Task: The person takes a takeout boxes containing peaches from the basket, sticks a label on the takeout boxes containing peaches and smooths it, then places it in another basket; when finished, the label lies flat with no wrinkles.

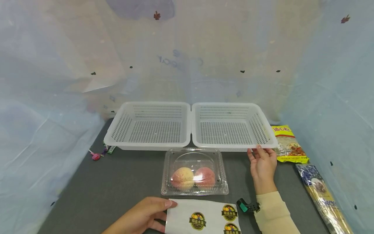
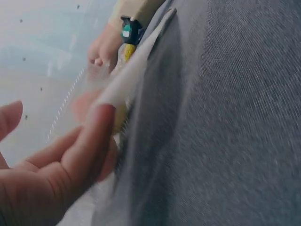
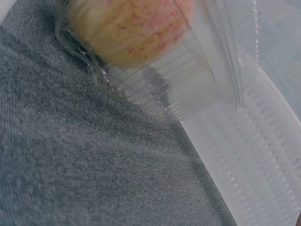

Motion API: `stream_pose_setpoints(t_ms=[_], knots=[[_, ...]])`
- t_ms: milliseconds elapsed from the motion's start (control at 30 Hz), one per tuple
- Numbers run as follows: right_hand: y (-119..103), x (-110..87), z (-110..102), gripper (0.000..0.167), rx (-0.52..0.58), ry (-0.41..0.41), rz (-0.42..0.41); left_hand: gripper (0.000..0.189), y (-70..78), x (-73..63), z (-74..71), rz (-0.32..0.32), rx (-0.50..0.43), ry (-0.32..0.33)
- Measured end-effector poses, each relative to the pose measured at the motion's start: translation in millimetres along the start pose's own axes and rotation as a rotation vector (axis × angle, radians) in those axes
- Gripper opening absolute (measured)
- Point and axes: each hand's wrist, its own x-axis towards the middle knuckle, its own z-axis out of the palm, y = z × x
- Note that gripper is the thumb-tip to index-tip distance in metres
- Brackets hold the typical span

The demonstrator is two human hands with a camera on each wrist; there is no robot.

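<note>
My left hand (image 1: 146, 213) pinches the left edge of a white sheet of round fruit stickers (image 1: 187, 213), thumb on top and fingers beneath. In the left wrist view the sheet (image 2: 124, 77) stands nearly edge-on, lifted off the cloth. My right hand (image 1: 264, 165) is at the front rim of the right white basket (image 1: 233, 146), a thumb or finger over the rim and other fingers below it. Between the hands sits a lidded see-through plastic box (image 1: 193, 156) with two red-yellow peaches (image 1: 182, 178) inside. One peach (image 3: 131, 28) also shows in the right wrist view.
A second white basket (image 1: 147, 144) stands beside the first, at the back. On the right lie a yellow food packet (image 1: 290, 143) and a long noodle pack (image 1: 322, 198). Wrapped lollipops (image 1: 95, 156) lie at the left edge of the grey cloth (image 1: 122, 182). Plastic sheeting surrounds the table.
</note>
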Motion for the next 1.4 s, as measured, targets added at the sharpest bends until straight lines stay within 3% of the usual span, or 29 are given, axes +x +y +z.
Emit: stream_pose_setpoints(t_ms=[133, 267, 400, 500, 667, 800, 1000, 1200, 1400], knots=[[-2, -1.3, 1, 0.045, -0.01, 0.005, 0.024, 0.046, 6.5, -1.3, 11.5, 0.066, 0.015, -0.035], [-4, -2.7, 0, 0.039, 0.046, -0.007, 0.099, 0.038, 14.4, -1.0, 19.8, 0.193, 0.039, -0.03], [-6, -7.3, -4, 0.031, 0.114, -0.017, 0.22, 0.034, 25.2, 1.5, 23.4, 0.322, 0.087, 0.034], [-6, -14.7, -7, 0.023, 0.11, -0.032, 0.291, 0.034, 34.9, 2.5, 22.6, 0.38, 0.139, 0.102], [-10, -33.9, -14, 0.017, 0.099, -0.182, 0.322, 0.037, 53.1, 5.8, 18.1, 0.456, 0.178, 0.231], [-16, -45.6, -11, 0.026, 0.064, -0.347, 0.238, 0.038, 68.6, 14.4, 15.1, 0.53, 0.159, 0.333], [-30, -58.0, 14, 0.019, -0.011, -0.478, 0.032, 0.037, 86.6, 39.4, 9.8, 0.646, 0.18, 0.443], [-46, -68.4, 44, 0.009, -0.067, -0.565, -0.14, 0.041, 102.1, 60.6, 5.5, 0.732, 0.117, 0.445], [-58, -75.6, 67, 0.015, -0.155, -0.614, -0.249, 0.044, 113.1, 75.2, 4.9, 0.787, 0.096, 0.445]])
